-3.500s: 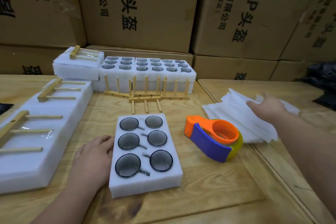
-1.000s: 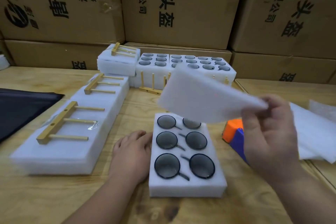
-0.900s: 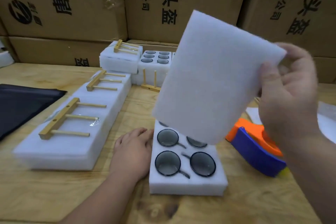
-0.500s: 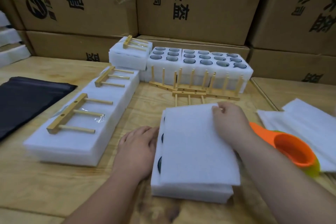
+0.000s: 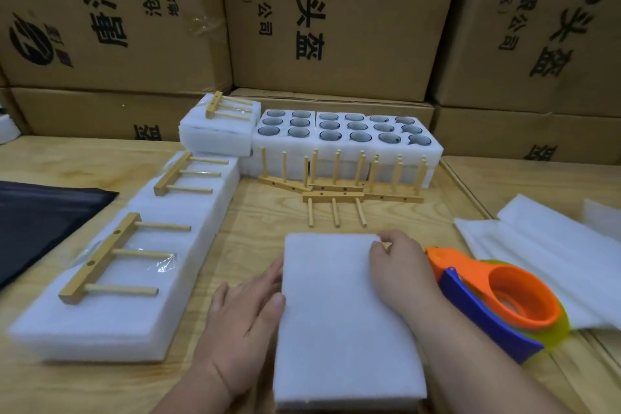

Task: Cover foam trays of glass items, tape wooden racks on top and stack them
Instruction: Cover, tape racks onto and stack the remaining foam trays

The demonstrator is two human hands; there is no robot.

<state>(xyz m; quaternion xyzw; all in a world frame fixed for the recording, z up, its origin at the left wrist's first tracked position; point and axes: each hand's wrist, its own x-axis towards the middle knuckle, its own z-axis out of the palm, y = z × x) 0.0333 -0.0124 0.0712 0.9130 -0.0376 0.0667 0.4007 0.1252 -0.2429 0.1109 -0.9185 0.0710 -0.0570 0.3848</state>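
A white foam sheet (image 5: 342, 316) lies flat over the foam tray (image 5: 346, 404) at lower centre of the frame, hiding its contents. The left hand (image 5: 247, 312) rests flat against the sheet's left edge, fingers straight. The right hand (image 5: 400, 269) pinches the sheet's upper right corner. A tape dispenser (image 5: 497, 306) sits just right on the tabletop (image 5: 262, 222). 1 loose wooden rack (image 5: 332, 200) lies above centre.

Single head-worn wide-angle view, looking forward and down.

The camera sits close above the pale wooden worktop (image 5: 255, 222); both forearms enter from the bottom of the frame, and a wall of stacked brown cardboard boxes (image 5: 336, 20) fills the top. No second view shares the scene.
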